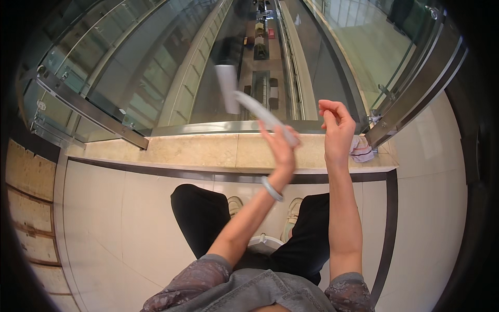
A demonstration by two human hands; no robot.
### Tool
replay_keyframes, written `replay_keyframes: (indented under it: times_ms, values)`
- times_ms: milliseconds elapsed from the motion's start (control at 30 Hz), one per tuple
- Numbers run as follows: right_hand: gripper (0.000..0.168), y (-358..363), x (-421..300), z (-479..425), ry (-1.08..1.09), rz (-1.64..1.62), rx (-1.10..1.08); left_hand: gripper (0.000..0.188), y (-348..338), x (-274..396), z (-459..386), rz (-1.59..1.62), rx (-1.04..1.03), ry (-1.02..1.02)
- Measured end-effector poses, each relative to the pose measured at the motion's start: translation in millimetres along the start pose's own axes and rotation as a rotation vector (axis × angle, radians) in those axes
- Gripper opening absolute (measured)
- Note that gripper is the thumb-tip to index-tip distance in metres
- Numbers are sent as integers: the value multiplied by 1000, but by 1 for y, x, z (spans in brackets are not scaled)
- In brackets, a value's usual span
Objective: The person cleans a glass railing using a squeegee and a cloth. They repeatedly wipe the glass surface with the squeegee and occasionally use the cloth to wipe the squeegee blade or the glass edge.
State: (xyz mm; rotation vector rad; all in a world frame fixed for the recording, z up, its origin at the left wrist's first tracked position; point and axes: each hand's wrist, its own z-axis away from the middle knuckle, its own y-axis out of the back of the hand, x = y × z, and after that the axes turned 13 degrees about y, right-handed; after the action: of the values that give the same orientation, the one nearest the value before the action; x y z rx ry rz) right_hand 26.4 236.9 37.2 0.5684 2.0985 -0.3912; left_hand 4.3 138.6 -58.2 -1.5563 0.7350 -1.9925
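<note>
My left hand (281, 146), with a pale bangle at the wrist, grips the handle of a white tool (262, 110) that is blurred by motion. Its flat, broad head (227, 89) is at the upper left, by a glass panel (202, 89) in front of me; the blur hides whether it touches the glass and what kind of tool it is. My right hand (338, 119) is raised to the right of it, its fingers curled with the thumb near them, and nothing shows between them. A crumpled whitish cloth (361, 149) lies on the stone ledge (195, 150), right of my right wrist.
Metal-framed glass panels flank the ledge, with a steel rail (93, 111) at left and another (413, 93) at right. A lower floor shows through the glass. Between my legs is a white bucket (269, 241), partly hidden. Wooden boards (31, 171) are at the far left.
</note>
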Motion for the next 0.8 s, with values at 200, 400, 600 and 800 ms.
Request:
replay_keyframes:
  times_ms: [200,400,600,800]
  values:
    - [17,-1,-17,2,-26,-32,-31,65,55,65,-57,79,138,-118]
    - [17,-12,-14,5,-45,-16,-73,74,9,-28,5,-106,92,175]
    - [19,-13,-4,4,-56,34,-90,74,46,-39,-13,66,103,185]
    - [16,-15,-17,5,-50,20,-125,75,120,17,-72,153,181,30]
